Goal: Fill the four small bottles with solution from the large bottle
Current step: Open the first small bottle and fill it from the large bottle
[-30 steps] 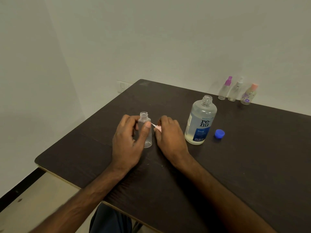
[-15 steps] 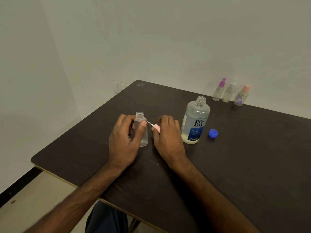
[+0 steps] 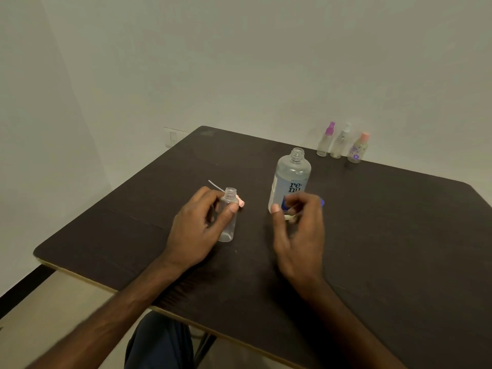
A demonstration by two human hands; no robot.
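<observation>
At centre left of the frame, the left hand (image 3: 197,227) grips an uncapped, seemingly empty small bottle (image 3: 227,222), which stands upright on the dark table (image 3: 399,235). Its pink sprayer (image 3: 241,203) lies just behind. Right of centre, the blurred right hand (image 3: 298,235), loosely curled and holding nothing, is near the open large bottle (image 3: 291,174). At upper right stand three capped small bottles (image 3: 340,142). Pouring seems not yet begun.

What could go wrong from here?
1. The large bottle stands uncapped by the right hand; a clumsy grab could tip it and spill solution.
2. The small bottle in the left hand has a narrow neck, so a pour may miss.
3. The pink spray cap lies loose just behind it; it may get knocked away.
</observation>
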